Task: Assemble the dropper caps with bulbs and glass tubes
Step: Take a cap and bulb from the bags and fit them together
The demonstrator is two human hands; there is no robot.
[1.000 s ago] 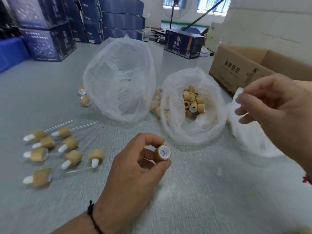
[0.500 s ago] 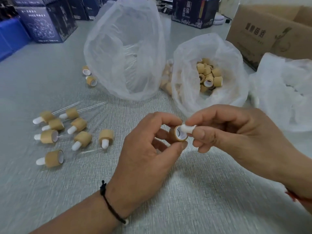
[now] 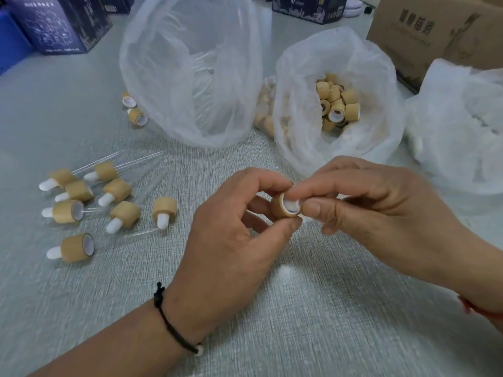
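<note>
Half a second ago the white bulb was only touching the mouth of the cap; it now sits partly inside the opening, and both hands have closed in on each other. The left hand pinches the tan, round cap between thumb and fingers, above the worktop near its middle. The right hand grips the soft bulb with thumb and forefinger and presses it into the cap's white lining.

The grey worktop has a fine woven texture, with bare room in front of and under the hands. To the left lie seven finished droppers, tan caps with white bulbs and thin clear glass tubes, well apart from the hands. Behind, a crinkled clear bag of tubes stands beside a bag of loose caps; the cap bag's rim is near the right hand's knuckles. A third white bag sits at the right edge, before a cardboard box.
</note>
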